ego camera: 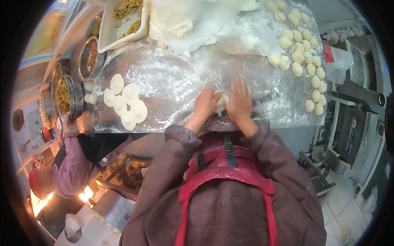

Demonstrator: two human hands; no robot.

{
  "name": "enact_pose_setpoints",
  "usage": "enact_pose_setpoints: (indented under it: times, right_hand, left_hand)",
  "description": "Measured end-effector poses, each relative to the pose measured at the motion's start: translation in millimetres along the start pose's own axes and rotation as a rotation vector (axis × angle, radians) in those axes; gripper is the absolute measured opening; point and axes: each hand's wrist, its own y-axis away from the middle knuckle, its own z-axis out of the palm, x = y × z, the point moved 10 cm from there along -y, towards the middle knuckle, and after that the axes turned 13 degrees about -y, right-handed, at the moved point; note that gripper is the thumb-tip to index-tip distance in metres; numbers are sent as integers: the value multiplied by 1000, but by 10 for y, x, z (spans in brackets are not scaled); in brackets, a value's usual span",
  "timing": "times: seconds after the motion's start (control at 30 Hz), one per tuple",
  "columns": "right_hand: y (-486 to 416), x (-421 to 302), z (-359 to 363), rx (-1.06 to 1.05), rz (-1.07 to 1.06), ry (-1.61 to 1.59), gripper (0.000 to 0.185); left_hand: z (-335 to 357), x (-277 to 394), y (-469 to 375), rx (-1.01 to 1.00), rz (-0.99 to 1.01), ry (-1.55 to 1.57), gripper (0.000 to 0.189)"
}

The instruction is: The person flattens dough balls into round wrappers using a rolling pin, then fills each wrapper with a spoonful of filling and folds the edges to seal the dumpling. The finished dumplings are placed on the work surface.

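My left hand [204,104] bends its fingers over the left edge of a thin round dough wrapper [220,101] at the table's near edge. My right hand [240,100] lies on its right side with the fingers stretched out, somewhat blurred. A dark blurred thing, perhaps a rolling pin [264,97], shows just right of this hand; its shape is unclear. Several flat dough rounds [130,92] lie partly overlapping on the floured metal table [175,70] to the left. Many small dough balls [297,57] are spread along the right end.
Metal bowls of filling [92,58] and a white tray [144,24] of filling stand at the left. Floury cloth or plastic sheeting [197,27] covers the far side. A co-worker in a checked sleeve [72,163] holds something at the left corner, near another bowl [75,95].
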Motion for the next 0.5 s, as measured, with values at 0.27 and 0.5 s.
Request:
enact_pose_setpoints:
  times: [0.27,0.5]
  right_hand:
    - [-338,-99,9,31,43,13,75]
    - [789,148,-4,-77,22,33,76]
  left_hand:
    - [28,164,26,-17,84,-73,26]
    - [154,-493,284,76,-100,178,24]
